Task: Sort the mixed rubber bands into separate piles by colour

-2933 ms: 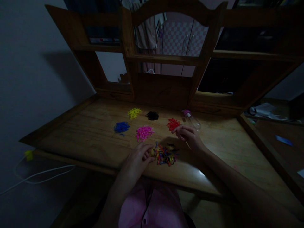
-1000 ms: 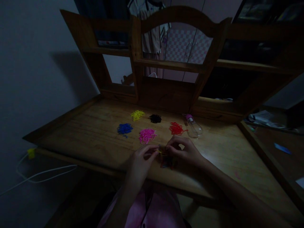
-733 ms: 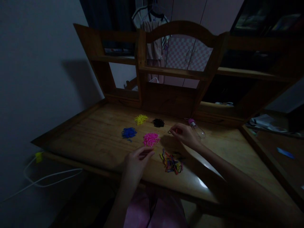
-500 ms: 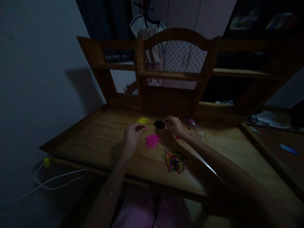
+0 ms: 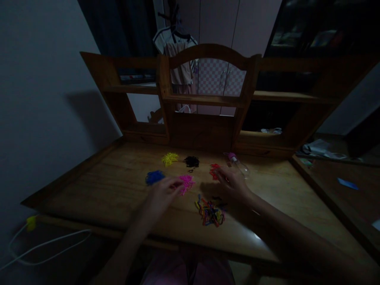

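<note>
My left hand [image 5: 164, 190] is low at the left edge of a pile of small pink clip-like pieces [image 5: 187, 183], thumb and fingers drawn together. Whatever may be between its fingertips is too small to make out. My right hand [image 5: 234, 183] hovers beside a pile of red pieces [image 5: 214, 171] and partly covers it. Its fingers are curled in, slightly blurred, and their contents cannot be seen. Near my hands lie a blue pile [image 5: 154, 177], a yellow pile [image 5: 170, 159], a black pile [image 5: 191, 161] and a mixed-colour pile [image 5: 211, 213].
A clear bottle with a pink cap [image 5: 232, 156] lies behind my right hand. The wooden desk [image 5: 97, 186] has a shelf unit [image 5: 204, 101] along its back. A white cable [image 5: 50, 237] hangs at the left front edge.
My right hand has moved away from the black pile, back toward me and beside the red one. My left hand has lowered to the pink pile, uncovering the blue pile. The view has shifted slightly.
</note>
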Demonstrator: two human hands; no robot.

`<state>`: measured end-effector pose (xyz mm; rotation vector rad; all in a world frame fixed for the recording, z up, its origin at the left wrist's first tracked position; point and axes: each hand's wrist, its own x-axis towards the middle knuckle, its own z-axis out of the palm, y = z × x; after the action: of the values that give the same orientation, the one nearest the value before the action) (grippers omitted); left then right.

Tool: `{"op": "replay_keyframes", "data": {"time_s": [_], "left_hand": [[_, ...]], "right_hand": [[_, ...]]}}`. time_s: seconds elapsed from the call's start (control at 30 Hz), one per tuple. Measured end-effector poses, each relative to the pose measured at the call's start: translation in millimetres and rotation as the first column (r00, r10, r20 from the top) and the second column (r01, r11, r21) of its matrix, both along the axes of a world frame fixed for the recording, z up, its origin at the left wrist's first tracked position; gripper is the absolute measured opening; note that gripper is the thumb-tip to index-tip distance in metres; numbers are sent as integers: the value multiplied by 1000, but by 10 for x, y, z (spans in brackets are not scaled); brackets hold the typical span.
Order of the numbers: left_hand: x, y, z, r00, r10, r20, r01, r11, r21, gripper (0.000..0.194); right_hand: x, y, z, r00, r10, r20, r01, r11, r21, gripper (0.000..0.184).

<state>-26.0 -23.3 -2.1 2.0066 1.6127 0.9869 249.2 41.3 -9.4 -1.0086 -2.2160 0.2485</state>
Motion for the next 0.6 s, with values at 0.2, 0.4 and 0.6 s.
{"op": "replay_keyframes", "data": {"time_s": [0.2, 0.4, 0.6], "left_hand": [[492, -594, -283, 996, -48, 78, 56, 994, -98, 15], [500, -206, -67, 996, -83, -27, 83, 997, 4, 20], [318, 711, 127, 919, -243, -310, 230, 970, -78, 29]], "right_hand": [[45, -137, -222, 995, 67, -68, -71, 996, -54, 16], [14, -189, -239, 989, 144, -19, -145, 987, -69, 14], [51, -153, -208, 995, 100, -25, -100, 995, -8, 14]]}}
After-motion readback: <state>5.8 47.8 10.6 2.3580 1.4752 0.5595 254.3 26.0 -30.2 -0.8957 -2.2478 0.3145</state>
